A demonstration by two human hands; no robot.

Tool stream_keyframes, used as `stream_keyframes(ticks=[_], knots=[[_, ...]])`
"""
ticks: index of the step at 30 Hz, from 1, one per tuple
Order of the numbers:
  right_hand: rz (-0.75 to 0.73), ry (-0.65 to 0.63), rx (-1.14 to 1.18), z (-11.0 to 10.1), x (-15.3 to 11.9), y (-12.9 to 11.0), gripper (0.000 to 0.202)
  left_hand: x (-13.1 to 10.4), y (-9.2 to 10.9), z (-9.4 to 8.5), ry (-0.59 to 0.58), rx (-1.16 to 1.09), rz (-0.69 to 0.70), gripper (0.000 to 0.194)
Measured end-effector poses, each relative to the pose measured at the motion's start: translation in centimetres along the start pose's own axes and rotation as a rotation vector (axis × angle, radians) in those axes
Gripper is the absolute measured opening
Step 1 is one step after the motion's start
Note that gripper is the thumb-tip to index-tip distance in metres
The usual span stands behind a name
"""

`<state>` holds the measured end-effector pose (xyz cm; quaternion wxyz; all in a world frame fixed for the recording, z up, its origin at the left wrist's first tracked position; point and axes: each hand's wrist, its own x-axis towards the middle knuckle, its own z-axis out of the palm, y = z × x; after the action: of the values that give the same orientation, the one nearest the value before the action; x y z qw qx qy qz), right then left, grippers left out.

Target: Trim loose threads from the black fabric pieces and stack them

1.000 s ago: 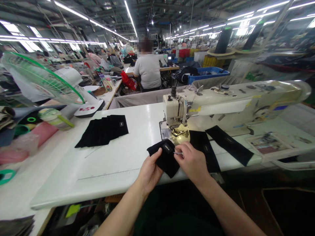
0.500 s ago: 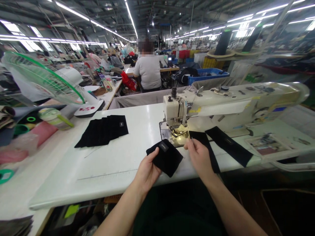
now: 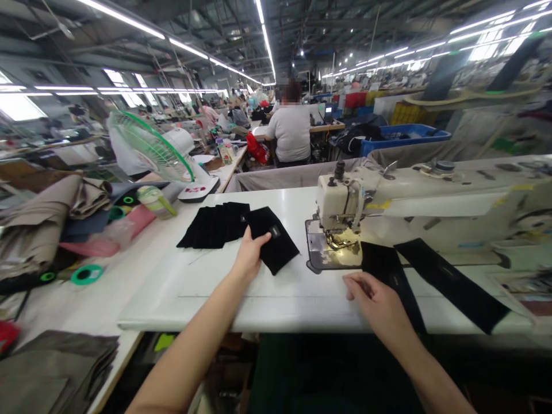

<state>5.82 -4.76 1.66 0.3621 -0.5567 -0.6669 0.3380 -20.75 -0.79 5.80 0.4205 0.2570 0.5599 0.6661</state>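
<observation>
My left hand (image 3: 251, 250) grips a black fabric piece (image 3: 276, 253) with a small label, thumb on top, beside a row of overlapping black pieces (image 3: 211, 226) on the white table. My right hand (image 3: 366, 290) is near the table's front edge, below the needle area of the sewing machine (image 3: 338, 207). Its fingers are curled, and whether something small is between them cannot be made out. Two black strips lie right of the needle plate: one strip (image 3: 390, 265) close to my right hand, the other strip (image 3: 452, 282) farther right.
A green-rimmed fan (image 3: 150, 144) stands at the back left. Fabric rolls (image 3: 47, 218), a green tape roll (image 3: 86, 275) and a bottle (image 3: 156, 201) are on the left side table (image 3: 125, 276). Beyond the machine are a blue crate (image 3: 405, 135) and a seated person (image 3: 291, 132).
My left hand has carried the labelled black piece left, away from the machine to the row of pieces. My right hand has moved slightly away from the needle area. The view has turned left.
</observation>
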Motion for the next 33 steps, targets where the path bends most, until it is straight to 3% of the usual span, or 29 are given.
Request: stream_keyframes(ticks=[1,4,7,9,11,13,15,18,20,22,25,29,31,33], knots=[[-0.007,-0.005,-0.008,-0.2,-0.2,0.0,0.031,1.8,1.1,-0.3,0.02,0.152,0.043,0.047],[-0.018,0.001,-0.079,-0.8,-0.8,-0.2,0.028,6.5,4.3,-1.0,0.051,0.316,0.045,0.049],[-0.022,0.073,-0.161,-2.1,-1.3,-0.1,0.022,9.2,6.0,-1.5,0.14,0.484,0.084,0.061],[-0.038,0.111,-0.23,-3.2,-1.7,0.3,0.017,9.7,5.9,-1.9,0.162,0.596,0.169,0.063],[-0.084,0.092,-0.336,-4.2,-2.3,1.1,0.016,9.1,5.1,-1.9,0.147,0.898,0.476,0.055],[-0.149,0.024,-0.463,-5.0,-3.0,2.0,0.032,7.5,3.9,-1.3,0.04,0.988,0.596,0.047],[-0.206,-0.037,-0.582,-5.4,-3.6,2.9,0.048,5.0,2.7,-0.2,-0.139,0.908,0.438,0.032],[-0.277,-0.079,-0.655,-5.4,-4.1,3.3,0.046,0.1,1.1,1.8,-0.554,0.59,-0.037,0.015],[-0.314,-0.073,-0.617,-5.2,-4.3,2.9,0.039,-3.4,0.1,3.0,-0.828,0.447,-0.357,0.017],[-0.349,-0.049,-0.544,-4.8,-4.6,2.1,0.039,-6.5,-1.0,3.9,-0.97,0.357,-0.595,0.031],[-0.432,-0.074,-0.444,-4.0,-5.5,0.3,0.041,-9.7,-3.0,5.1,-0.945,0.151,-0.812,0.041],[-0.501,-0.265,-0.233,-3.6,-6.8,-1.6,0.027,-11.1,-5.0,6.2,-0.598,-0.034,-0.741,0.016],[-0.411,-0.175,-0.037,-3.8,-6.6,-1.7,0.022,-11.2,-5.3,6.2,-0.497,-0.082,-0.694,0.017],[-0.214,0.082,0.111,-4.0,-5.7,-1.2,0.021,-11.4,-5.1,6.0,-0.501,-0.108,-0.685,0.021]])
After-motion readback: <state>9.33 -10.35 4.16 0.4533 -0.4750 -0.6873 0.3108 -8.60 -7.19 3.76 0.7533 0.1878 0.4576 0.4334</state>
